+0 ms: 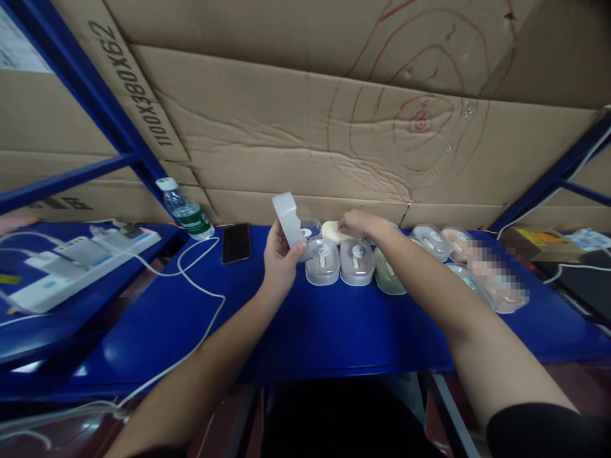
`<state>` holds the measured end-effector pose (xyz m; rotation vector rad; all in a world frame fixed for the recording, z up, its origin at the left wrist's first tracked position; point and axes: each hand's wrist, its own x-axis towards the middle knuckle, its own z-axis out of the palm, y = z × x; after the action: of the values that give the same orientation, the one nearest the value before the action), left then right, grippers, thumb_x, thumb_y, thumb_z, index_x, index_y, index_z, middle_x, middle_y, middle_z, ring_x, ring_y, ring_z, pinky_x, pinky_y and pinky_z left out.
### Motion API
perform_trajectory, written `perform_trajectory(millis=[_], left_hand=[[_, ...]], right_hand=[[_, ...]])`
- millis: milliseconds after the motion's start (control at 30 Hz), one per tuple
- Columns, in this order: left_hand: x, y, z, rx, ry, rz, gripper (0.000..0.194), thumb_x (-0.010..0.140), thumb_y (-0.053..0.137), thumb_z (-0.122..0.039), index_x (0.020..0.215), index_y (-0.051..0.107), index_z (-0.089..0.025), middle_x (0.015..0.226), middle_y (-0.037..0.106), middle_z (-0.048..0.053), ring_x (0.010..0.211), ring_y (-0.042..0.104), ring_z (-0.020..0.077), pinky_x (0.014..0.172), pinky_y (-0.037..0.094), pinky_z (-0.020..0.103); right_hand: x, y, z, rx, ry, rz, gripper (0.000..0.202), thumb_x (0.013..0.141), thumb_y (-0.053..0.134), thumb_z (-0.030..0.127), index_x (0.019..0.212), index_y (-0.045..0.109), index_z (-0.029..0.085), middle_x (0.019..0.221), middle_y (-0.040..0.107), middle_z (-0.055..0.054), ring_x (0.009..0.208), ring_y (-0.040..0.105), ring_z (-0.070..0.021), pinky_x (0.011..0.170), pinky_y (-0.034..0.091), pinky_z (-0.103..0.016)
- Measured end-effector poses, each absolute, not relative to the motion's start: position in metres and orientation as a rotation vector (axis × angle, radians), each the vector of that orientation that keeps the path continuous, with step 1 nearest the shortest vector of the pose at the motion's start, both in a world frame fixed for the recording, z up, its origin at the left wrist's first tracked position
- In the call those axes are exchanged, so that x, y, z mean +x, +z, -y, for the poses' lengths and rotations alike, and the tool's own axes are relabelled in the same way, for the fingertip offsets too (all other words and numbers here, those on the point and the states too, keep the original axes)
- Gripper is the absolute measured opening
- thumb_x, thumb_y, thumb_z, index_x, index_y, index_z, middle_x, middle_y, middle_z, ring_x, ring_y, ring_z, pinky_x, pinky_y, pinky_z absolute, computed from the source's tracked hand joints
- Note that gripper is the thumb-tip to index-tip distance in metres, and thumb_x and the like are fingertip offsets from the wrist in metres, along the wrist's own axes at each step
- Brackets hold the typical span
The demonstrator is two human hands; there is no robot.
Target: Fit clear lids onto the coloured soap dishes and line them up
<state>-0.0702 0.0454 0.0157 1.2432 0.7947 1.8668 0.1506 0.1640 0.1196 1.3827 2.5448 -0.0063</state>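
My left hand (pixel 280 262) is wrapped round a whitish translucent strip (pixel 288 219) that stands up from its fingers. Behind it, a clear container (pixel 312 226) is partly hidden. My right hand (pixel 359 224) reaches to a cream-coloured round piece (pixel 333 232), its fingers pressed together at the right edge; whether they grip it is hard to tell. Just in front sit two clear-lidded containers, one on the left (pixel 323 262) and one on the right (pixel 357 262), each with a small pale piece on top. A green container (pixel 387 272) is partly behind my right forearm.
Several more lidded containers (pixel 432 242) stand right of my right forearm. On the left of the blue table (pixel 305 337) are a phone (pixel 236 244), a water bottle (pixel 187 210), a loose white cable and a power strip (pixel 86 267). Cardboard (pixel 258 127) rises behind.
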Motion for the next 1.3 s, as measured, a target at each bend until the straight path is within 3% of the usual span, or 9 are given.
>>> perform_trajectory(millis=[400,500,600,667,767,833,933,1033,1300], left_hand=[[-0.066,0.009,-0.046,1.379,1.794,-0.795,0.088,0.084,0.097,-0.061,0.158,0.058,-0.035,0.153,0.068,0.012,0.136,0.073,0.0337,0.116,0.063,0.052],[-0.059,0.007,-0.042,1.436,1.757,-0.814,0.108,0.08,0.1,-0.062,0.169,0.043,-0.038,0.161,0.061,0.014,0.148,0.065,0.0383,0.119,0.061,0.055],[-0.049,0.005,-0.035,1.52,1.742,-0.851,0.135,0.074,0.105,-0.061,0.178,0.022,-0.043,0.173,0.049,0.016,0.16,0.055,0.0419,0.121,0.058,0.057],[-0.044,0.006,-0.03,1.598,1.721,-0.837,0.142,0.073,0.106,-0.061,0.18,0.014,-0.044,0.178,0.043,0.017,0.162,0.052,0.0422,0.126,0.054,0.058],[-0.044,0.007,-0.025,1.773,1.678,-0.858,0.147,0.072,0.105,-0.066,0.182,0.012,-0.039,0.182,0.039,0.021,0.165,0.048,0.0455,0.133,0.043,0.066],[-0.049,0.007,-0.025,1.939,1.618,-0.998,0.145,0.068,0.105,-0.071,0.181,0.021,-0.033,0.183,0.037,0.023,0.169,0.04,0.0507,0.136,0.035,0.073],[-0.054,0.003,-0.028,2.19,1.439,-1.278,0.112,0.074,0.101,-0.069,0.166,0.053,-0.027,0.181,0.043,0.024,0.169,0.036,0.0549,0.136,0.027,0.079],[-0.054,-0.005,-0.033,2.312,1.257,-1.458,0.081,0.078,0.098,-0.061,0.146,0.071,-0.027,0.178,0.049,0.022,0.169,0.037,0.0569,0.134,0.028,0.081],[-0.055,-0.016,-0.037,2.289,1.051,-1.576,0.081,0.078,0.092,-0.065,0.145,0.073,-0.023,0.172,0.054,0.025,0.156,0.053,0.0573,0.125,0.046,0.077]], right_hand=[[0.184,0.115,-0.157,1.577,-0.332,-2.785,0.041,0.116,0.052,0.037,0.131,0.084,0.017,0.137,0.084,-0.016,0.122,0.079,-0.0279,0.099,0.056,-0.033],[0.177,0.12,-0.124,1.411,-0.95,-3.174,0.046,0.113,0.053,0.052,0.127,0.082,0.018,0.124,0.086,-0.012,0.112,0.079,-0.0247,0.095,0.059,-0.035],[0.164,0.128,-0.076,1.057,-1.331,-3.358,0.037,0.094,0.082,0.059,0.103,0.081,0.023,0.099,0.082,-0.003,0.091,0.073,-0.0208,0.084,0.056,-0.033],[0.158,0.135,-0.049,1.041,-1.152,-3.478,0.032,0.094,0.084,0.052,0.085,0.072,0.024,0.085,0.074,0.001,0.081,0.065,-0.0179,0.08,0.05,-0.031],[0.167,0.148,-0.035,1.039,-0.93,-3.506,0.03,0.103,0.074,0.046,0.084,0.067,0.025,0.078,0.068,0.003,0.074,0.06,-0.0169,0.075,0.045,-0.03],[0.187,0.156,-0.046,1.117,-0.704,-3.469,0.025,0.106,0.07,0.044,0.091,0.07,0.024,0.083,0.071,0.001,0.077,0.062,-0.0184,0.078,0.046,-0.031],[0.229,0.163,-0.078,1.385,-0.119,-3.282,0.016,0.107,0.064,0.031,0.104,0.077,0.022,0.104,0.079,-0.008,0.098,0.07,-0.0254,0.089,0.047,-0.035],[0.266,0.158,-0.104,1.576,0.214,-2.866,0.028,0.11,0.056,0.025,0.122,0.08,0.017,0.132,0.08,-0.017,0.122,0.071,-0.0317,0.097,0.048,-0.037],[0.286,0.108,-0.123,1.634,0.254,-2.462,0.041,0.112,0.049,0.021,0.137,0.082,0.019,0.14,0.078,-0.02,0.126,0.075,-0.0312,0.092,0.051,-0.034]])
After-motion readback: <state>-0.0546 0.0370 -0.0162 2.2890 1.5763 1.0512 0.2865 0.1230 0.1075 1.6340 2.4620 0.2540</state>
